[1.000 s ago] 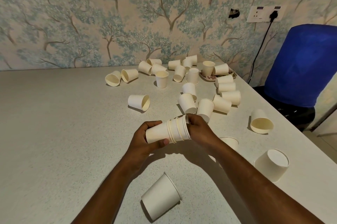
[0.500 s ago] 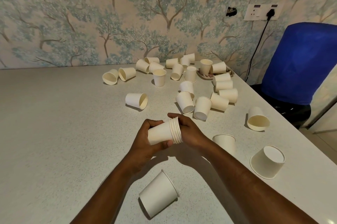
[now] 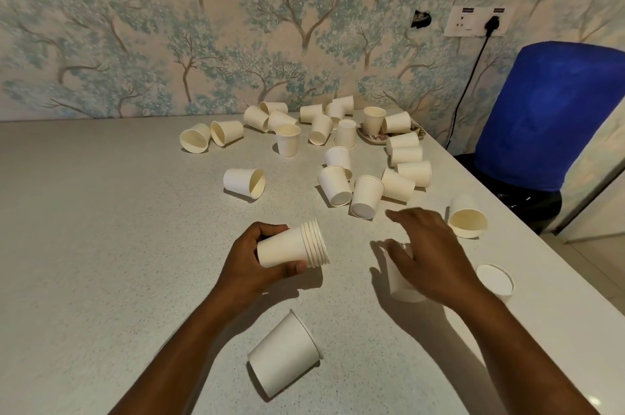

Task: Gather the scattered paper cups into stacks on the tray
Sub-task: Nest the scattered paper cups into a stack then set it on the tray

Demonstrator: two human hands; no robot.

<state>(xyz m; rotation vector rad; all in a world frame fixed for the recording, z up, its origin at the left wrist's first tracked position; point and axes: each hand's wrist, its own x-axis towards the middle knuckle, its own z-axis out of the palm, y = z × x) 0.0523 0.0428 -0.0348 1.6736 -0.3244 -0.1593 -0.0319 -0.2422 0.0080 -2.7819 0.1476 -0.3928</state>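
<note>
Your left hand (image 3: 252, 260) grips the nested stack (image 3: 293, 248). Your right hand (image 3: 427, 254), fingers loosely spread, reaches over an upright cup (image 3: 400, 279); grasp it and nest it next.

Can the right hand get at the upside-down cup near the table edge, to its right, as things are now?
Probably yes. The right hand holds nothing firmly and hovers over another cup; the upside-down cup stands just to its right with bare table between them. Only the left hand is busy, gripping the stack.
</note>
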